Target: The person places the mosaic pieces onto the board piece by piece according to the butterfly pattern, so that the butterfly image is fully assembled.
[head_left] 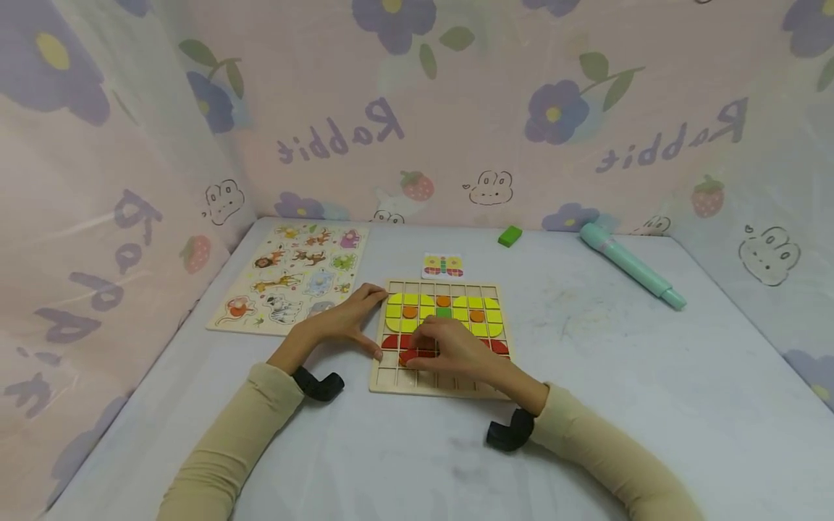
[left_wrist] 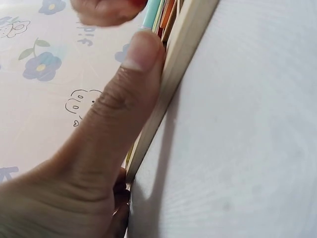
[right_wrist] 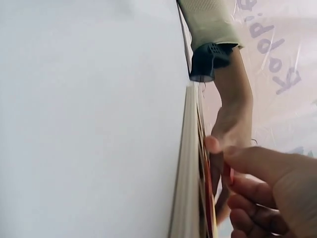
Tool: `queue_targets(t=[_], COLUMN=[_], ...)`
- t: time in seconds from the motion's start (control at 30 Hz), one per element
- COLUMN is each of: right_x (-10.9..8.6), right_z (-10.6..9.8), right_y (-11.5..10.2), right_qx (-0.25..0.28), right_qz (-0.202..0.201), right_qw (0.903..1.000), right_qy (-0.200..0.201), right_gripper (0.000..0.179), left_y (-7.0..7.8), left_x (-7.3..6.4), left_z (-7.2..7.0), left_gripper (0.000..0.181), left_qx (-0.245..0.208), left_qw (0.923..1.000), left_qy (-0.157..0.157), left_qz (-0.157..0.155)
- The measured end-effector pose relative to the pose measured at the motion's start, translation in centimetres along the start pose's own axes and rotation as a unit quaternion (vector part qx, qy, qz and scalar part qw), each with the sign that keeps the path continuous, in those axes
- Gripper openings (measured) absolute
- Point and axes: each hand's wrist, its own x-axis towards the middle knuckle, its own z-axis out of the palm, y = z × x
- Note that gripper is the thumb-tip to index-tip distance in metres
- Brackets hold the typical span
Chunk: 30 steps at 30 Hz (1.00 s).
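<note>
A wooden grid board (head_left: 384, 378) lies flat on the table, holding yellow tiles (head_left: 493, 316), orange round pieces, a green square and a row of red tiles (head_left: 390, 341). My right hand (head_left: 449, 347) is over its lower middle, pinching a small red tile (right_wrist: 228, 172) between thumb and fingers. The hand covers part of the red row. Spread along the board's left side, my left hand (head_left: 342, 318) touches the edge with its thumb low and its fingers near the upper corner. In the left wrist view, the thumb (left_wrist: 141, 54) lies against the board's rim.
Behind the grid board lies a small card (head_left: 443, 266) with a butterfly pattern. An animal puzzle board (head_left: 244, 289) is at the left. A green block (head_left: 510, 236) sits farther back, and a mint-coloured stick-shaped object (head_left: 632, 266) lies at the right. Printed curtains surround the table.
</note>
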Motion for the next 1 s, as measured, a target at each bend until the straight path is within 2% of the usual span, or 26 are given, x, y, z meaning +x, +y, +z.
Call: queue_targets(t=[0.17, 0.33, 0.53, 0.83, 1.0], right_x=[1.7, 2.3, 2.7, 2.7, 2.7], right_z=[1.2, 2.0, 2.5, 2.6, 2.6], right_y=[-0.4, -0.2, 0.0, -0.2, -0.1], right_qx=[0.003, 0.016, 0.019, 0.035, 0.03], right_qz=[-0.003, -0.006, -0.008, -0.029, -0.035], right_qw=[1.0, 0.9999, 0.9998, 0.9987, 0.9987], right_qy=[-0.006, -0.005, 0.005, -0.022, -0.02], right_gripper=[0.027, 0.027, 0.029, 0.021, 0.025], left_y=[0.0, -0.1, -0.2, -0.2, -0.1], left_x=[0.1, -0.1, 0.0, 0.1, 0.1], left_z=[0.0, -0.1, -0.1, 0.0, -0.1], left_gripper=[0.113, 0.113, 0.114, 0.115, 0.114], left_qx=[0.003, 0.003, -0.001, -0.002, 0.001], left_qw=[0.9999, 0.9999, 1.0, 1.0, 0.9999], left_qy=[0.0, 0.0, -0.005, -0.004, -0.003], left_qz=[0.01, 0.014, 0.007, 0.009, 0.014])
